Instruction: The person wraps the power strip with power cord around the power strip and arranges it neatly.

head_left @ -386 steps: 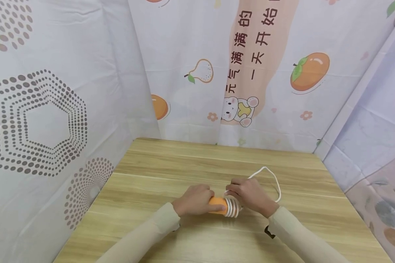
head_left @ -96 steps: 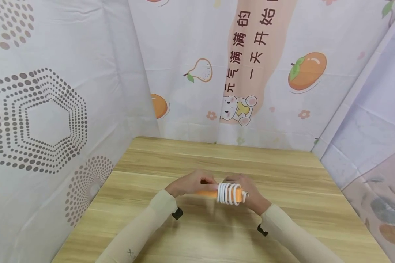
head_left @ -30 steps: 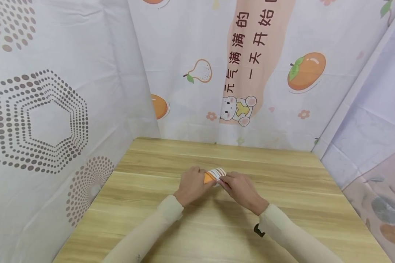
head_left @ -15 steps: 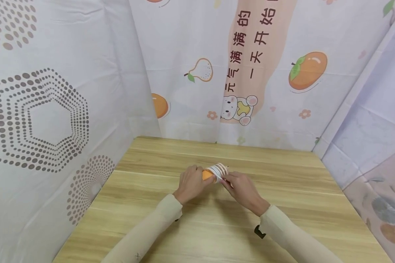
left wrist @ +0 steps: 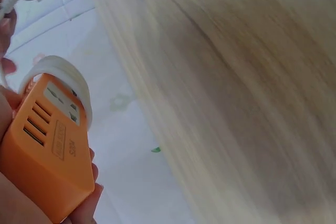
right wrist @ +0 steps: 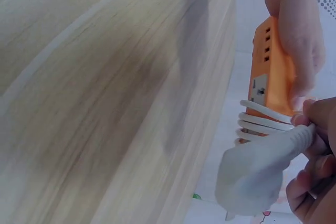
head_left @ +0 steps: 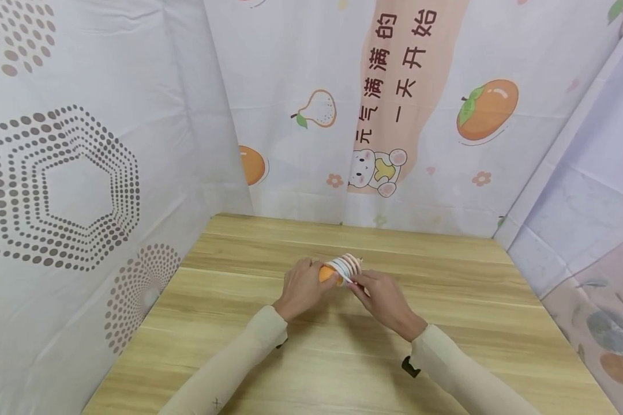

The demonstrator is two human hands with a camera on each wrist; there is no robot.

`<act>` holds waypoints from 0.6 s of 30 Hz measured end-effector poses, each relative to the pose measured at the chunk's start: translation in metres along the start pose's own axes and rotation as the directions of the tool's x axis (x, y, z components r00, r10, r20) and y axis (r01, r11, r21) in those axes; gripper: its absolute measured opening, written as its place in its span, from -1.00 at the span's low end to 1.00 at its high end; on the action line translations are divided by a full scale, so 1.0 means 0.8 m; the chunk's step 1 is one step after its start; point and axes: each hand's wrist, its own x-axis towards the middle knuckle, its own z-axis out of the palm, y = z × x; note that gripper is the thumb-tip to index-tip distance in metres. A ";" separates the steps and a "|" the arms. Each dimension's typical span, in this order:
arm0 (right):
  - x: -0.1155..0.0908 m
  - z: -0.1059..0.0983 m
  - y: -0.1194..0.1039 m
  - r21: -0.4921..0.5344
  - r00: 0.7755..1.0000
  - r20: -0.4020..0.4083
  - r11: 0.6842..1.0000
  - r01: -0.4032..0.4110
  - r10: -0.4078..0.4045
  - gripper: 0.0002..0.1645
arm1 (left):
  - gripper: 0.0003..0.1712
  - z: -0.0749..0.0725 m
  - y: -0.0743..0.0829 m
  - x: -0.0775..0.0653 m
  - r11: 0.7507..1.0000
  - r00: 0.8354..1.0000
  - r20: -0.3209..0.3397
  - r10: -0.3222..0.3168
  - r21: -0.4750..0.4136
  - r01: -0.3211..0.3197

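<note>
My left hand (head_left: pixel 302 287) grips the end of an orange power strip (head_left: pixel 327 274), fingers wrapped around its body. Several turns of white cord (head_left: pixel 346 265) circle the strip's other end, over part of the socket face. USB slots and a white socket panel (left wrist: pixel 62 100) show in the left wrist view. My right hand (head_left: pixel 386 297) pinches the cord right behind its white plug (right wrist: pixel 252 174), close beside the coils. In the right wrist view, the plug hangs past the fingertips with a prong pointing down. Both hands hold the strip above the table.
A wood-grain table (head_left: pixel 301 369) lies beneath the hands. A white curtain (head_left: pixel 270 57) with fruit prints stands along its far edge, and a dotted curtain (head_left: pixel 171 150) borders the left side. More patterned cloth (head_left: pixel 592 190) hangs at the right.
The loose cord loop once on the table is now wound round the strip. Since 3.2 s ago both hands shifted and the strip turned; over the last second it tilted slightly, coils rising.
</note>
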 end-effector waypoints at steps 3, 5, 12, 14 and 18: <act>-0.002 0.001 0.000 0.003 1.000 0.004 1.000 -0.003 0.003 -0.95 | -0.48 -0.002 0.000 0.001 0.998 1.000 -0.009 -0.030 -0.058 0.029; -0.003 0.001 0.000 0.007 1.000 -0.004 1.000 0.003 -0.003 -0.94 | -0.47 -0.004 0.000 0.001 0.994 0.999 -0.010 -0.048 -0.097 0.046; -0.003 0.008 0.000 0.044 0.999 -0.043 0.998 0.033 -0.032 -0.86 | -0.20 -0.007 0.000 0.004 0.946 0.987 0.048 -0.151 -0.284 0.159; -0.004 0.010 0.000 0.055 0.999 -0.045 0.998 0.030 -0.028 -0.86 | -0.15 -0.007 0.001 0.005 0.919 0.981 0.073 -0.177 -0.343 0.192; -0.006 0.013 0.000 0.079 0.999 -0.032 0.997 0.005 -0.003 -0.90 | -0.11 -0.008 0.003 0.006 0.892 0.973 0.118 -0.200 -0.389 0.231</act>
